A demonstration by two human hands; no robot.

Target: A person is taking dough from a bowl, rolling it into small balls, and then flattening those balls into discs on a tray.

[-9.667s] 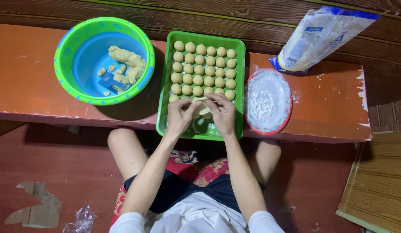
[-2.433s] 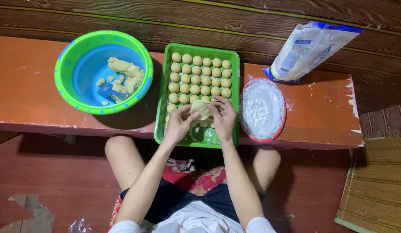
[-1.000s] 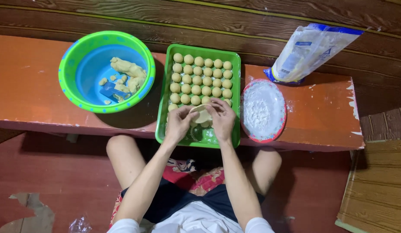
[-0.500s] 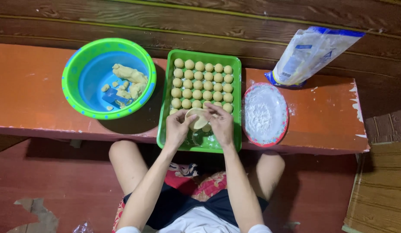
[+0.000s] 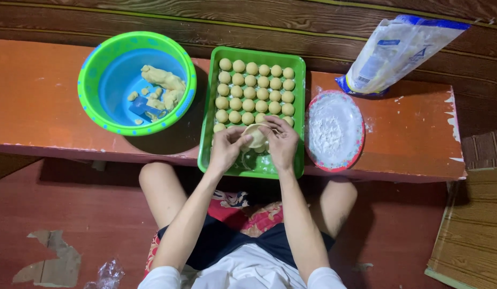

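Note:
My left hand [image 5: 226,148] and my right hand [image 5: 280,142] meet over the near end of a green tray [image 5: 299,115], and both pinch a flattened round of pale dough [image 5: 255,135] between their fingers. Several small dough balls [image 5: 254,88] lie in neat rows across the far part of the tray. Under my hands the tray's near part shows some clear plastic, mostly hidden.
A green and blue bowl [image 5: 98,115] at the left holds dough lumps [image 5: 163,83] and a scraper. A plate of white flour [image 5: 334,128] lies right of the tray, a flour bag [image 5: 398,51] behind it. All rest on an orange bench [image 5: 40,91]; my knees are below.
Both hands stay at the tray's near end and keep turning the dough piece, which now looks flatter and wider. The camera has shifted slightly.

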